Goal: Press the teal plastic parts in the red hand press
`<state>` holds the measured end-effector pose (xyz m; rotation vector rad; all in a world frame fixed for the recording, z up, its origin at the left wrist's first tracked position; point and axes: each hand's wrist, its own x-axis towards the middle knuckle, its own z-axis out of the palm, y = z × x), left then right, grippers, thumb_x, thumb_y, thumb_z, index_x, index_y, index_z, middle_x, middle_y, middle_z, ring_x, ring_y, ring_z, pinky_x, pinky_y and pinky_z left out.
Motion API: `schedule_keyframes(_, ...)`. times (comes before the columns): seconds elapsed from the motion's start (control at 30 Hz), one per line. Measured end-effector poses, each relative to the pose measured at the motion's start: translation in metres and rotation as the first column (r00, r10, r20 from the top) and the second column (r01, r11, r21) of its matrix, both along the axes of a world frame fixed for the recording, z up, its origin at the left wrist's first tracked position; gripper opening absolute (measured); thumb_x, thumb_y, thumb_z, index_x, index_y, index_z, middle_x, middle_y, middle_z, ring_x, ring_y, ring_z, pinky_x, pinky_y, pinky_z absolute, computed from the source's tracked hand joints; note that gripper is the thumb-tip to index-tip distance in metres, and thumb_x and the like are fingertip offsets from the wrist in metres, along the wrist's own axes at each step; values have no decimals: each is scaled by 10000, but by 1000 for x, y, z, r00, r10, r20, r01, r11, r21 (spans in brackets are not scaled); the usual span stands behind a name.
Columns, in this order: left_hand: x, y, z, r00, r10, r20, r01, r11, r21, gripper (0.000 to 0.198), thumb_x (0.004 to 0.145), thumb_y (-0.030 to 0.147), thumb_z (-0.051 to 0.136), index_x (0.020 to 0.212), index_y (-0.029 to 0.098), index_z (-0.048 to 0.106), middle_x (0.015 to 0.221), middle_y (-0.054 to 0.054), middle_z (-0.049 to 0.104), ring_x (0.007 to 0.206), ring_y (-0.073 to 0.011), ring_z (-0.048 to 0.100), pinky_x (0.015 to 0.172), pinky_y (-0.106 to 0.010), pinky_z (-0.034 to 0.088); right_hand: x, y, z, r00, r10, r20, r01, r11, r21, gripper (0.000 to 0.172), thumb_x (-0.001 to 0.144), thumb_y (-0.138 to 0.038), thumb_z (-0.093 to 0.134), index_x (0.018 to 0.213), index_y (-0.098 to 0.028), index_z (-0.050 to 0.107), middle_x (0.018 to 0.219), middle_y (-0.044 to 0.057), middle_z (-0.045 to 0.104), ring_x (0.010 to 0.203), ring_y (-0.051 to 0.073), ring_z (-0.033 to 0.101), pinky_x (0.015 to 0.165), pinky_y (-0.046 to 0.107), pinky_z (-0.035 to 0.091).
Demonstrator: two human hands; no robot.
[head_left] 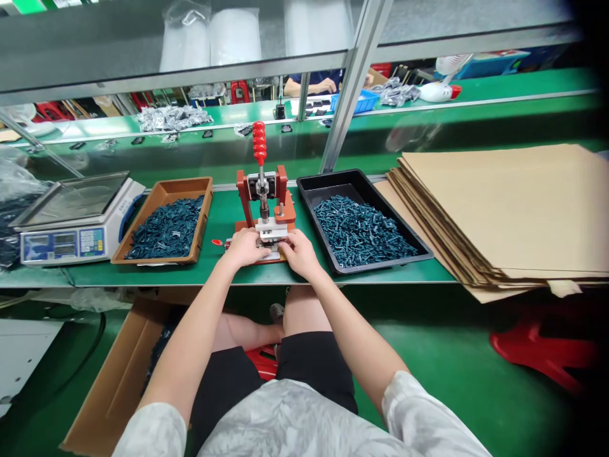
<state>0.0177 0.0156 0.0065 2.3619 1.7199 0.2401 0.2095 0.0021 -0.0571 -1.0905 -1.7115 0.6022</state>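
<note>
A small red and silver hand press (263,197) stands on the green bench, its red ribbed lever (259,143) pointing up. At the lower left front of the press is my left hand (245,247), fingers closed at the metal fixture. My right hand (299,252) is at the fixture's right side, its fingers also bent together. Whatever lies between my fingertips is too small to tell. Left of the press, a brown tray (205,219) holds many dark teal parts (166,230). On the right, a black tray (328,254) holds a heap of thin teal parts (361,231).
A weighing scale (71,222) sits at the left, and stacked cardboard sheets (504,209) lie at the right. A metal upright (354,82) rises behind the black tray. Across the bench, a person's hand (326,86) is beside a blue basket (364,101). An open carton (114,381) is below.
</note>
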Motion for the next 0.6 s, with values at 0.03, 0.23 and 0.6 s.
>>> schedule_keyframes(0.03, -3, 0, 1, 999, -33, 4, 33, 999, -17, 356, 778, 379, 791, 1092, 212, 790, 1192, -100, 741, 1156, -352, 653, 990, -419, 530, -5, 6, 1, 1000, 20, 15, -20, 1000, -8, 101, 897, -215, 605, 878, -208, 705, 991, 82, 663, 955, 245, 635, 926, 403, 543)
schedule_keyframes(0.23, -11, 3, 3, 997, -67, 24, 68, 997, -42, 316, 790, 329, 775, 1090, 232, 795, 1270, -77, 715, 1189, -314, 645, 1012, -385, 523, -19, 20, 0, 995, 85, 61, -85, 996, 8, 219, 865, -141, 616, 1020, -201, 758, 1149, 96, 705, 1095, 267, 652, 1027, 428, 527)
schedule_keyframes(0.6, -38, -28, -16, 968, -39, 247, -61, 921, 384, 302, 913, 347, 667, 1183, 217, 703, 1396, -101, 621, 1322, -294, 534, 1189, -492, 379, -17, 14, -2, 995, 38, 92, -43, 997, 62, 230, 879, -160, 597, 1016, -196, 778, 1183, 116, 656, 1123, 270, 645, 1058, 435, 522)
